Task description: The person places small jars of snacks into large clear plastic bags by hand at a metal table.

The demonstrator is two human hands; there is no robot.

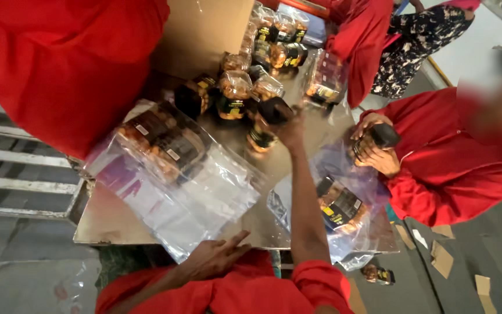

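Observation:
My right hand (290, 131) reaches far across the metal table (108, 224) and is closed on a small clear jar with a black lid (275, 110), at the edge of a cluster of similar jars (233, 93) of brownish contents. My left hand (213, 259) lies at the table's near edge, fingers spread, resting on a large clear plastic bag (193, 203). That bag holds several jars (167, 145) at its far end.
A co-worker in red at the right holds a jar (382, 136) in both hands above another bag of jars (341, 206). A cardboard box (204, 29) stands at the back. Another red-clad person (59, 64) is at the left. A jar (379, 273) and cardboard scraps (443, 259) lie on the floor.

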